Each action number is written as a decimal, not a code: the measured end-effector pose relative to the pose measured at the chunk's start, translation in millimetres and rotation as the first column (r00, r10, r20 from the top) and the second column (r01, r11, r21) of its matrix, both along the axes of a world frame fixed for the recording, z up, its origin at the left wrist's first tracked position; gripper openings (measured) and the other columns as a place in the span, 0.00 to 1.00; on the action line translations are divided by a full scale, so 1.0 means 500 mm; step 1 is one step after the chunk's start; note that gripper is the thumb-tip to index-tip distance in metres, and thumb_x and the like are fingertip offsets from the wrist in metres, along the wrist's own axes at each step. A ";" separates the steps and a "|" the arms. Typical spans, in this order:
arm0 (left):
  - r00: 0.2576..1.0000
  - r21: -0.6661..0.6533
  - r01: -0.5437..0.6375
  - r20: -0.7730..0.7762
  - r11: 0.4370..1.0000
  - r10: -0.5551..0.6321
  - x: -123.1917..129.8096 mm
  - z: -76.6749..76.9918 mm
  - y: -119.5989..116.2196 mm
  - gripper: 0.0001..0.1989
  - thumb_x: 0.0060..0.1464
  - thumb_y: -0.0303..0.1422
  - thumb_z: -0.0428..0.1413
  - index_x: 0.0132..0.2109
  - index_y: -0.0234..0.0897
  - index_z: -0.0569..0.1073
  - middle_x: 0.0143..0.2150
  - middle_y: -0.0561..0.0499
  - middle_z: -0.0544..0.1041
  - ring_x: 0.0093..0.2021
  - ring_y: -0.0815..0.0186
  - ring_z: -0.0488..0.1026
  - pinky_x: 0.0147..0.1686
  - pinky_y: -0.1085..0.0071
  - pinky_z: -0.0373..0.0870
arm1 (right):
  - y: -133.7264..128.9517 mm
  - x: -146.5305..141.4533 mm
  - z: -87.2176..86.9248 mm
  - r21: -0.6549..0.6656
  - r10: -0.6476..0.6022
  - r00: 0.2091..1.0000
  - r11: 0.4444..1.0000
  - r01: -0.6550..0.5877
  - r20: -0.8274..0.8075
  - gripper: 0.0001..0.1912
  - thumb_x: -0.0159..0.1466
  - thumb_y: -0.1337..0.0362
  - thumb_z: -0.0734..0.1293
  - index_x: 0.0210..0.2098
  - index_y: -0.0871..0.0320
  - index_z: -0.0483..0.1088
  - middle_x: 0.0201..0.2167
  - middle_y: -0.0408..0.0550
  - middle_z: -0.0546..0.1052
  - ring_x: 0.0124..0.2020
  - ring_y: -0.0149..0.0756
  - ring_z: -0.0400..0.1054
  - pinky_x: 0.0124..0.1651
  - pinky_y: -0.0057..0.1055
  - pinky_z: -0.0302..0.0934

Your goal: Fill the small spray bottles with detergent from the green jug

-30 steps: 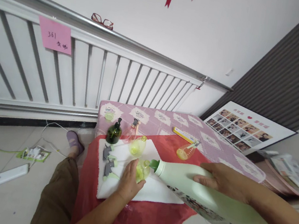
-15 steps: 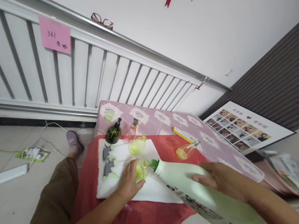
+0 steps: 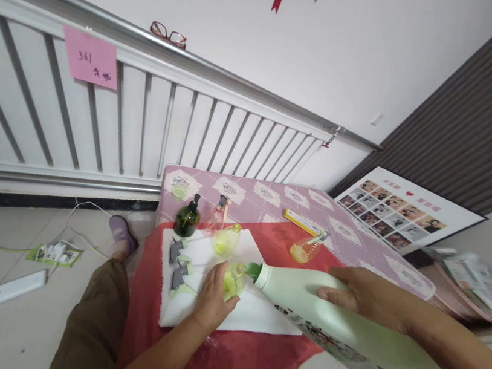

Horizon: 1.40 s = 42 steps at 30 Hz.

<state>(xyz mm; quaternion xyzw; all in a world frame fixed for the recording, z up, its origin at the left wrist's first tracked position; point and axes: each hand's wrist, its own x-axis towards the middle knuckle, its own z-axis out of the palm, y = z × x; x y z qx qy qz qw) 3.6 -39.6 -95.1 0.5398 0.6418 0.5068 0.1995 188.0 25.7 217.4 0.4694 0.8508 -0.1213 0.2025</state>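
Note:
My left hand (image 3: 211,305) is wrapped round a clear yellow bottle (image 3: 233,282) standing on the white towel (image 3: 250,313). My right hand (image 3: 352,294) grips a large pale green jug (image 3: 331,325), tilted so that its green spout meets the mouth of the yellow bottle. Behind that bottle stands another clear yellow bottle (image 3: 225,240), with no spray head on it. Two grey and green spray heads (image 3: 178,277) lie on the left part of the towel. Whether liquid is flowing cannot be made out.
A dark green pump bottle (image 3: 187,218), a pinkish clear bottle (image 3: 216,216) and a yellow spray bottle (image 3: 304,249) stand on the table, with a yellow box (image 3: 301,222) behind. A red cloth (image 3: 221,364) hangs over the front edge. A radiator (image 3: 154,123) lines the wall.

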 end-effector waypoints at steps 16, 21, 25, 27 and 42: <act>1.000 0.000 0.004 0.013 1.000 -0.004 -0.001 0.000 0.000 0.42 0.45 0.31 0.59 0.65 0.41 0.50 0.63 0.41 0.61 0.65 0.53 0.57 0.64 0.55 0.55 | 0.001 -0.002 -0.001 -0.010 -0.016 1.000 1.000 0.016 -0.007 0.25 0.61 0.40 0.56 0.31 0.56 0.66 0.30 0.52 0.76 0.32 0.45 0.70 0.33 0.35 0.58; 1.000 0.003 0.004 0.010 1.000 -0.004 -0.001 0.000 0.000 0.41 0.45 0.32 0.59 0.65 0.39 0.50 0.63 0.41 0.61 0.64 0.52 0.58 0.64 0.55 0.56 | -0.001 -0.004 0.000 -0.005 -0.011 1.000 1.000 0.011 0.003 0.25 0.62 0.41 0.56 0.30 0.57 0.65 0.30 0.53 0.76 0.32 0.45 0.70 0.33 0.36 0.58; 1.000 -0.002 0.006 0.008 1.000 -0.006 -0.001 0.000 0.000 0.41 0.45 0.31 0.59 0.65 0.37 0.51 0.63 0.40 0.61 0.64 0.53 0.57 0.64 0.56 0.56 | -0.004 -0.004 0.002 -0.001 -0.012 1.000 1.000 0.012 0.000 0.24 0.62 0.42 0.56 0.31 0.57 0.66 0.31 0.53 0.77 0.33 0.46 0.71 0.34 0.36 0.58; 1.000 -0.004 0.006 0.005 1.000 -0.006 -0.001 0.000 -0.001 0.41 0.45 0.31 0.59 0.65 0.37 0.50 0.63 0.40 0.61 0.65 0.53 0.57 0.64 0.56 0.55 | -0.005 -0.003 0.002 -0.013 -0.020 1.000 1.000 0.020 -0.003 0.24 0.62 0.42 0.56 0.32 0.57 0.66 0.31 0.53 0.77 0.34 0.46 0.71 0.35 0.36 0.58; 1.000 0.002 0.002 0.018 1.000 -0.002 0.000 -0.004 0.001 0.41 0.45 0.31 0.59 0.65 0.38 0.51 0.63 0.41 0.61 0.64 0.53 0.57 0.64 0.56 0.55 | -0.007 -0.007 0.005 -0.011 -0.026 1.000 1.000 0.026 0.009 0.24 0.62 0.42 0.56 0.31 0.57 0.66 0.32 0.53 0.77 0.34 0.46 0.71 0.35 0.36 0.58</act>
